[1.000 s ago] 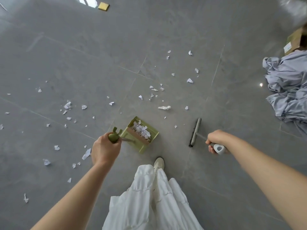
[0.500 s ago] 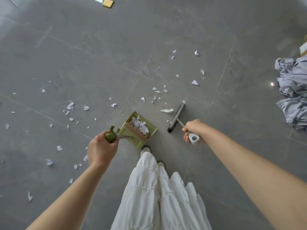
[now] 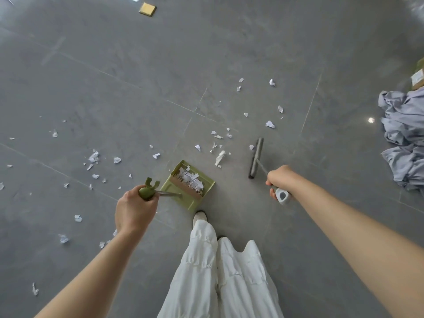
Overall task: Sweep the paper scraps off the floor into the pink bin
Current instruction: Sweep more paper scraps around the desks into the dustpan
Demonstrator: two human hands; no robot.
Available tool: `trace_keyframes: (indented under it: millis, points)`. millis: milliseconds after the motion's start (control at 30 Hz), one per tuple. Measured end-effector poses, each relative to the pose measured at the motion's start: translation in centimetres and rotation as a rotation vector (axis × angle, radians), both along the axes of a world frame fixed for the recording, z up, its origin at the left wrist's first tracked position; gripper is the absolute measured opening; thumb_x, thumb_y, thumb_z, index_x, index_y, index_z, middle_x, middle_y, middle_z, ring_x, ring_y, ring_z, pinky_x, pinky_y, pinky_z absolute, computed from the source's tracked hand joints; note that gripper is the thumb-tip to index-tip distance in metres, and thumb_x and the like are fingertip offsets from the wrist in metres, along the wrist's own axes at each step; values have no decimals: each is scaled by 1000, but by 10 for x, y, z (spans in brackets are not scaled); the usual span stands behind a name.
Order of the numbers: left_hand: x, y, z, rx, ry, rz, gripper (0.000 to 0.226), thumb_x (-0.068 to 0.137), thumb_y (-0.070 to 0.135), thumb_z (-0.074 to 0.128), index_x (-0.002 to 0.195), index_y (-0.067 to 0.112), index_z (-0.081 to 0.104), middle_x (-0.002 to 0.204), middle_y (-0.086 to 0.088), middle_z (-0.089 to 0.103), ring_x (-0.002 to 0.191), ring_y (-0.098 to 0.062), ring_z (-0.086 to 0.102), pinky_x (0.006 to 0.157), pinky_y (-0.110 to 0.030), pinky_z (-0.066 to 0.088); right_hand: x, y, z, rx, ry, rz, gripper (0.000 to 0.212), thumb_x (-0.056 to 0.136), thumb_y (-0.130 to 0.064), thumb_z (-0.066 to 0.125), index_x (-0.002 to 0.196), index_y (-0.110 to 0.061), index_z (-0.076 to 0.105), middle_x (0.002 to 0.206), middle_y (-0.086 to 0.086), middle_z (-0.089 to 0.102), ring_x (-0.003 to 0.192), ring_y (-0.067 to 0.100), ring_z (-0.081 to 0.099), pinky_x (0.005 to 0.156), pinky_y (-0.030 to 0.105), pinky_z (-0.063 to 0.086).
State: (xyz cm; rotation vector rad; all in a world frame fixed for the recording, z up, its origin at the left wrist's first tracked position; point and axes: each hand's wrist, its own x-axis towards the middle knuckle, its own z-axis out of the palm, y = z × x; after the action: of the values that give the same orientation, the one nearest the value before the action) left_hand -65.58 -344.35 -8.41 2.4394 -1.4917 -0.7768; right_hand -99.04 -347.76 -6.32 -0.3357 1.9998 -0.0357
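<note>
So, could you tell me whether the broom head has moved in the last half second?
Yes. The broom head has swung back to the right, away from the long paper scrap it was nearly touching.

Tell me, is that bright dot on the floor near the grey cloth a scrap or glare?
Head view: the bright dot looks like glare, a lamp reflected in the glossy floor; grout lines bow from the wide lens; scraps stay fairly sharp, and the grey cloth is cut off.

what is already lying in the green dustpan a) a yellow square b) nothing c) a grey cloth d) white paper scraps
d: white paper scraps lie piled inside the green dustpan, whose handle the left hand grips.
</note>
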Motion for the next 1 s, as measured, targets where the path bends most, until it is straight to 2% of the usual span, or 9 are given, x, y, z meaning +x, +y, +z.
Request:
trace_keyframes:
  millis: [100, 200, 400, 533, 600, 767, 800, 900, 1000]
  points:
    - [6, -14, -6, 7, 3, 12, 11, 84, 29, 69, 89, 21, 74, 71, -3, 59, 76, -31, 56, 63, -34, 44, 2, -13, -10, 44, 106, 172, 16, 88, 2, 40, 74, -4, 45, 69, 12, 48, 48, 20, 44, 56, 27, 41]
    - [10, -26, -10, 18, 8, 23, 8, 83, 30, 69, 86, 24, 73, 73, -2, 59, 81, -33, 58, 66, -38, 49, 10, -29, -15, 37, 141, 218, 9, 85, 2, 43, 80, -2, 49, 83, 15, 52, 48, 21, 50, 52, 27, 44]
    - [19, -51, -15, 24, 13, 6, 8, 84, 30, 69, 81, 22, 70, 69, -1, 57, 74, -28, 53, 62, -33, 42, 40, -70, -22, 5, 110, 336, 8, 84, 0, 43, 77, -2, 46, 78, 16, 52, 47, 23, 53, 56, 30, 47]
    - [17, -66, -16, 26, 14, -10, 9, 83, 30, 68, 78, 22, 69, 67, -3, 60, 73, -30, 56, 60, -33, 43, 54, -88, -20, 35, 146, 583, 22, 86, -3, 41, 65, -5, 47, 48, 9, 58, 58, 26, 56, 55, 23, 45]
    - [15, -74, -17, 32, 14, -10, 10, 83, 30, 67, 75, 22, 68, 65, -2, 58, 72, -30, 55, 59, -32, 42, 58, -93, -19, 51, 201, 768, 21, 85, -9, 42, 65, -9, 47, 64, 9, 66, 70, 26, 58, 61, 23, 47]
    - [12, -85, -19, 49, 33, -1, 11, 82, 30, 67, 72, 28, 62, 67, -4, 58, 72, -32, 55, 60, -32, 41, 61, -89, -19, 101, 261, 1081, 15, 80, -5, 47, 66, -6, 53, 88, 16, 67, 75, 29, 58, 65, 26, 47]
    - [12, -86, -19, 50, 34, -3, 9, 82, 30, 66, 74, 28, 63, 67, -5, 59, 72, -32, 56, 60, -32, 42, 60, -86, -18, 102, 281, 1138, 11, 80, -5, 48, 76, -3, 57, 99, 18, 66, 81, 31, 60, 68, 29, 47]
    - [13, -89, -21, 57, 38, -2, 5, 81, 31, 66, 80, 27, 68, 71, -6, 62, 74, -33, 59, 62, -34, 47, 53, -76, -21, 112, 338, 1291, 32, 86, -11, 50, 116, -7, 58, 120, 16, 57, 107, 33, 61, 82, 36, 50]
    - [14, -91, -20, 68, 49, 8, 7, 81, 32, 67, 85, 28, 71, 74, -6, 65, 76, -33, 60, 65, -37, 52, 49, -67, -18, 139, 365, 1419, 37, 87, -13, 52, 123, -13, 55, 124, 12, 56, 113, 31, 58, 86, 37, 51]
